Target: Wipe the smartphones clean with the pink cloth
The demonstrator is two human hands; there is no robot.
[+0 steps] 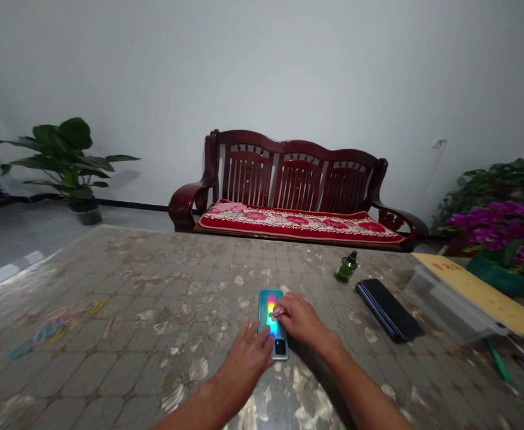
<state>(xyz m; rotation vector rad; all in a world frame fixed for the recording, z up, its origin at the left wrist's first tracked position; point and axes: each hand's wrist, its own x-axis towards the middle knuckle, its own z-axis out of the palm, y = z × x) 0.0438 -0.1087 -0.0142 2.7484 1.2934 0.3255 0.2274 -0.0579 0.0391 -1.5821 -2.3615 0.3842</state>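
Observation:
A phone [273,321] with a shiny teal, rainbow-glinting back lies face down on the patterned table [163,286]. My left hand [248,352] rests on the phone's near left edge with its fingers stretched flat. My right hand [300,318] is on the phone's right side, with thumb and forefinger pinched on a small pink thing over the phone's middle; I cannot make out what it is.
A second dark phone [390,309] and a small green bottle [347,267] lie to the right. A clear plastic box with a yellow lid [465,298] and purple flowers [508,224] stand at the right edge. Coloured rubber bands [47,331] are scattered at the left. A wooden bench [295,191] stands beyond.

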